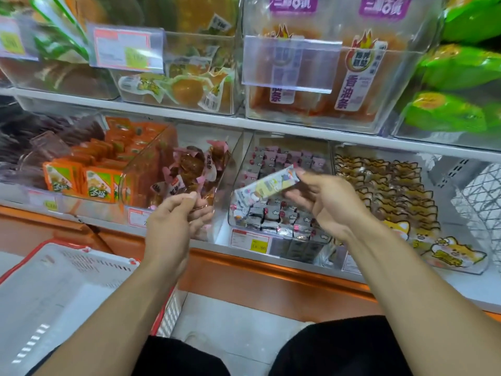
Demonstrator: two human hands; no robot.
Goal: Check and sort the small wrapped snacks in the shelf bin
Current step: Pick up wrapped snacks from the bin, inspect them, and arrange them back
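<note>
Before a shop shelf (271,126) of clear bins, right hand (328,199) pinches a snack bar (267,185); left hand (176,218) loosely curled, empty.

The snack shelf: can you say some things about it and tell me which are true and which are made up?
1. The right hand holds a long pale wrapped snack. True.
2. That snack is held above the clear bin of small grey wrapped snacks. True.
3. The left hand is holding a green bag. False: no green bag is in it; it is in front of the bin of brown snacks in pink-edged wrappers.
4. The orange packets sit right of the grey snacks. False: they are on the left.
5. A white basket with a red rim is lower left. True.
</note>
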